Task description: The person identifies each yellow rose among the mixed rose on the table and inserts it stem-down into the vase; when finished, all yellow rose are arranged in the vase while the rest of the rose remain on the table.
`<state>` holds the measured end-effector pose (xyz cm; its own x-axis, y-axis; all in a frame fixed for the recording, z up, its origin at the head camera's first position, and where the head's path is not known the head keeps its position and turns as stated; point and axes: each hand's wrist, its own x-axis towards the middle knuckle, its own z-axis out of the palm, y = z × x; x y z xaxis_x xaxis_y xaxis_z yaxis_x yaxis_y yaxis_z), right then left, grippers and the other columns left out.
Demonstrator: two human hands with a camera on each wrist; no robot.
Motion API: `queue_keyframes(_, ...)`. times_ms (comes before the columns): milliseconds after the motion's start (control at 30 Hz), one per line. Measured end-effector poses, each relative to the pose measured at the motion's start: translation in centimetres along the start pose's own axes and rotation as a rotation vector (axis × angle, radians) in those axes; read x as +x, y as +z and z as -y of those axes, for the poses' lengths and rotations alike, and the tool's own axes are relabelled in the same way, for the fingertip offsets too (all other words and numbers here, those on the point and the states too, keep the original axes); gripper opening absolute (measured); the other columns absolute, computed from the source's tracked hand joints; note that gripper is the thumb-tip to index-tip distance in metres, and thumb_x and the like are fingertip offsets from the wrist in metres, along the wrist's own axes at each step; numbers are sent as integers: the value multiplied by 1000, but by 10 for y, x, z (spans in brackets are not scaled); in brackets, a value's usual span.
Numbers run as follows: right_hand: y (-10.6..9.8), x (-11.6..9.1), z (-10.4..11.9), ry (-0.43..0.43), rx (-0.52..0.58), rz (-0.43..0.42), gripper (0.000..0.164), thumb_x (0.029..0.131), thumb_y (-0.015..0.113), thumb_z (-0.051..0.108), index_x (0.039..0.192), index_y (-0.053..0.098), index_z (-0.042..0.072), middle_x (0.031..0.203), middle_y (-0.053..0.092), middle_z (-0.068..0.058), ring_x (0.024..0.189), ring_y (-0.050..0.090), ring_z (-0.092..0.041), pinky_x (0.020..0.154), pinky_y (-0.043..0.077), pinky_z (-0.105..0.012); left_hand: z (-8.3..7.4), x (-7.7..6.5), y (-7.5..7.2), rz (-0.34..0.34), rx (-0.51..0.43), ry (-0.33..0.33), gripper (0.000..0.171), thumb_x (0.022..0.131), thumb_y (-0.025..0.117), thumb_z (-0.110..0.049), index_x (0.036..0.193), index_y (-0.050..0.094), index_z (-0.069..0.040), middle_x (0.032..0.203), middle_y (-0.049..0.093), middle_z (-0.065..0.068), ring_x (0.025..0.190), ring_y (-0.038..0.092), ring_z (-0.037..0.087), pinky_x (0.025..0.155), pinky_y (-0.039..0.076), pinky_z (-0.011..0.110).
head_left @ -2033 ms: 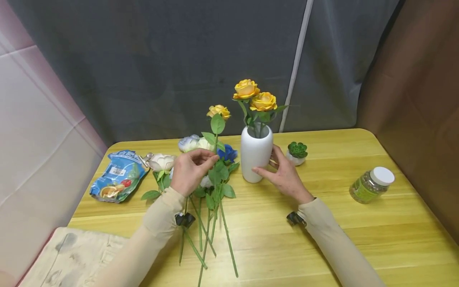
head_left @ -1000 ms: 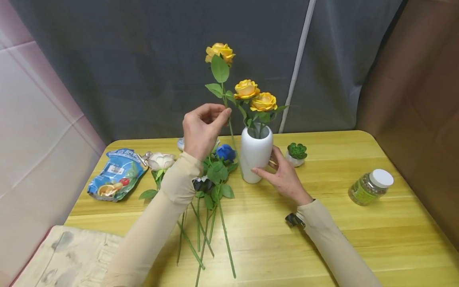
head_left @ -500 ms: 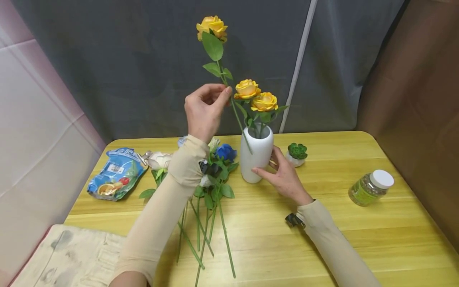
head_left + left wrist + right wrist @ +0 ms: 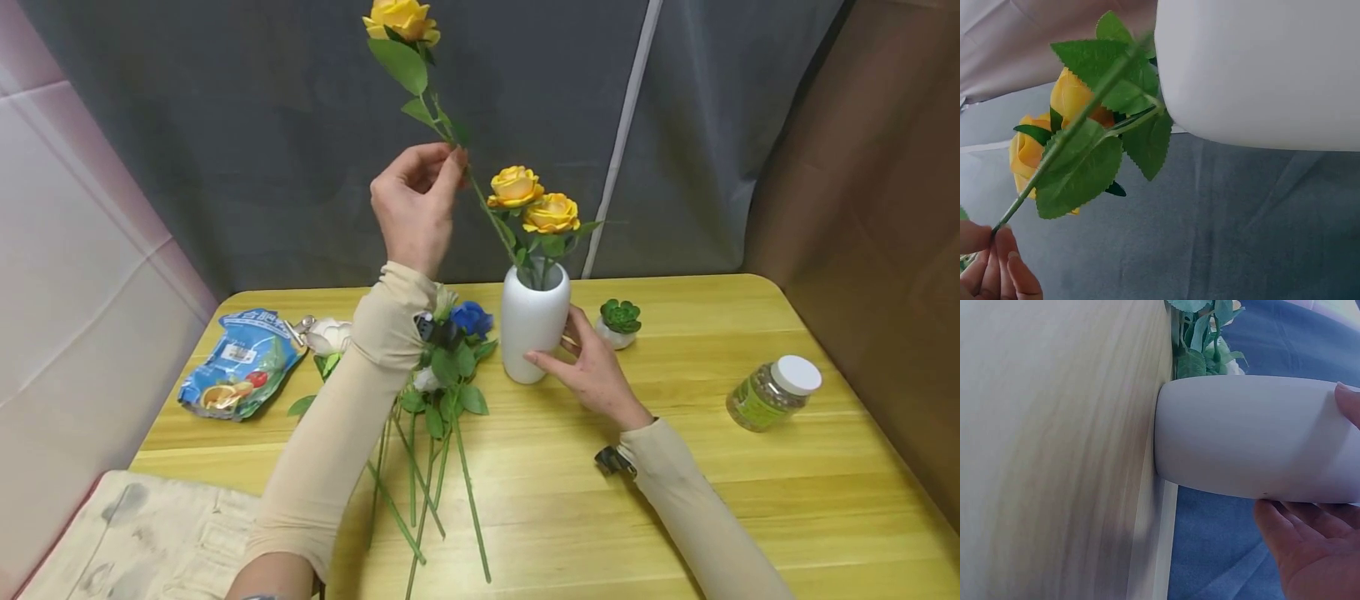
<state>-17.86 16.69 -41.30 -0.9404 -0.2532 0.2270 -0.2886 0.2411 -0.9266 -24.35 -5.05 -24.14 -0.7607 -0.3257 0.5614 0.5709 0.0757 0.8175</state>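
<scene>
Yellow rose point(image 4: 402, 20), pinched by left fingers point(image 4: 448, 171), above-left of white vase point(image 4: 532, 329), which right fingers point(image 4: 1282, 532) grip; apparently aligning; next, lower in.

A dark grey curtain point(image 4: 285, 150) spans the upper middle of the frame behind the tabletop point(image 4: 750, 517), crossed right of centre by a slightly slanting pale strip point(image 4: 624, 133) and softly creased towards the upper right. A whitish, pink-tinged panel point(image 4: 82, 275) with visible fold lines closes off the left side, while a brown panel point(image 4: 877, 208) slopes down the right. The tabletop, yellowish with streaky wood grain and rounded far corners, catches a pale sheen of light around the lower centre.
</scene>
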Motion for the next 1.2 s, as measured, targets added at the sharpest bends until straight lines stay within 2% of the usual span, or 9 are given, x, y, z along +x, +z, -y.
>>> queue_keyframes(133,-1,-1,0,5,0,2,82,92,80,22,159,33,21,157,45,-8,145,47,-29,114,43,-49,2,-4,1,4,37,28,13,93,76,-12,99,78,-1,90,79,12,71,71,8,71,57,22)
queue_keyframes(267,-1,-1,1,5,-3,-1,82,91,81,22,158,34,21,157,45,-7,144,48,-28,114,44,-48,8,-12,3,63,122,67,14,94,75,-13,100,78,0,90,78,14,71,69,4,70,55,21)
queue_keyframes(433,-1,-1,1,4,-10,-2,82,91,81,22,158,34,21,157,45,-7,144,48,-28,114,44,-48,15,-24,4,128,196,53,16,94,76,-17,100,78,-3,88,78,12,73,68,6,69,53,20)
queue_keyframes(767,-2,-3,1,7,-15,3,82,92,80,23,159,34,20,157,45,-8,144,48,-29,113,44,-49,27,-41,3,236,279,37,19,94,77,-23,99,79,-4,86,77,10,76,71,16,72,56,23)
queue_keyframes(967,-2,-4,2,12,-20,1,81,92,80,24,158,34,19,156,47,-9,143,49,-29,113,45,-49,32,-51,2,306,303,10,18,94,76,-24,100,80,-7,89,78,8,78,72,16,73,57,27)
queue_keyframes(1200,-2,-4,3,10,-18,7,81,92,80,25,158,34,20,156,47,-9,143,49,-30,113,45,-50,42,-63,-3,388,331,7,13,92,73,-12,100,80,-5,92,75,10,81,70,22,78,57,33)
